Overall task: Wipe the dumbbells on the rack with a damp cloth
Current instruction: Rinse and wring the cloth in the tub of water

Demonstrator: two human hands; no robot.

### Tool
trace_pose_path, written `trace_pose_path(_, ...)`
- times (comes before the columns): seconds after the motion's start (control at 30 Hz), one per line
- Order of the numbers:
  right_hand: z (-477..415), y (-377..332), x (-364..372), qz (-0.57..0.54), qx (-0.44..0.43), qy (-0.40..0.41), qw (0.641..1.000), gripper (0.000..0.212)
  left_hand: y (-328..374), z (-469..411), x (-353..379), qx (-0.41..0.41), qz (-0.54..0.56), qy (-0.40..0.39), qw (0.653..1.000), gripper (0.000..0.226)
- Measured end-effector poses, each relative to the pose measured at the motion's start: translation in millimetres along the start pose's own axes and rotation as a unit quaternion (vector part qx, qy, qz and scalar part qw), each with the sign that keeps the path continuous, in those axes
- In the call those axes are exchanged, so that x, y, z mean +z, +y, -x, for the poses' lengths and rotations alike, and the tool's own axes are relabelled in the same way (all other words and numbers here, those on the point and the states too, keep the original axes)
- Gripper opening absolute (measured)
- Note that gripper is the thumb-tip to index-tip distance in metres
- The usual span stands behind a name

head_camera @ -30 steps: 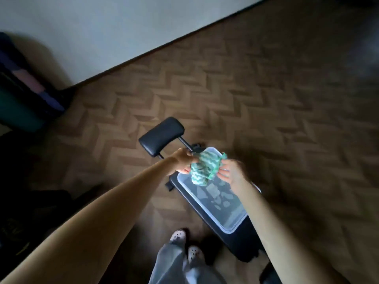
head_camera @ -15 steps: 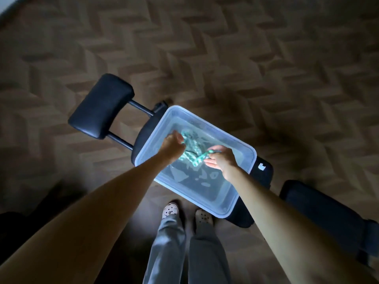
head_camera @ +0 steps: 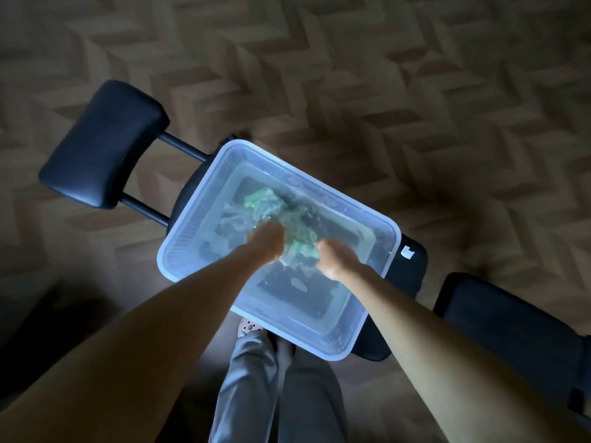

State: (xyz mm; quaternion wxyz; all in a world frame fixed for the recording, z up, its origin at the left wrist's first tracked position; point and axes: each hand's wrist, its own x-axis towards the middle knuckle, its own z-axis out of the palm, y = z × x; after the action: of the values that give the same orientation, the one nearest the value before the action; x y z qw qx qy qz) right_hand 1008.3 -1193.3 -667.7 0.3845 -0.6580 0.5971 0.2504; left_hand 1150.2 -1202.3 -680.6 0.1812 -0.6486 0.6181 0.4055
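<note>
A green patterned cloth [head_camera: 295, 233] lies under rippling water in a clear plastic tub [head_camera: 192, 247]. My left hand [head_camera: 267, 239] grips the cloth's left side and my right hand [head_camera: 334, 259] grips its right side, both sunk in the water. Part of the cloth spreads out towards the tub's far wall. No dumbbells or rack are in view.
The tub rests on a black padded bench [head_camera: 409, 270]. A black padded roller [head_camera: 102, 143] on two bars sticks out to the left. Another black pad [head_camera: 511, 324] lies at the right. My grey trouser legs [head_camera: 278, 388] stand in front, on herringbone parquet [head_camera: 351, 91].
Both hands have carried the cloth from above the tub down into the water, which now ripples. The camera has tilted down and closer to the tub.
</note>
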Motion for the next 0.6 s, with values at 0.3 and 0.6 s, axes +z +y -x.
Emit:
trace_pose_path(0.3, 30.0, -14.6, -34.6, -0.269, -0.012, 0.249, 0.93, 0.037, 4.6, 37.8, -48.2, 0.042, 0.136, 0.132, 0.981, 0.039)
trace_pose_path(0.6, 21.3, -16.5, -16.7, -0.027, -0.037, 0.157, 0.987, 0.035, -18.3, 23.0, -26.4, -0.017, 0.01, 0.109, 0.994, 0.03)
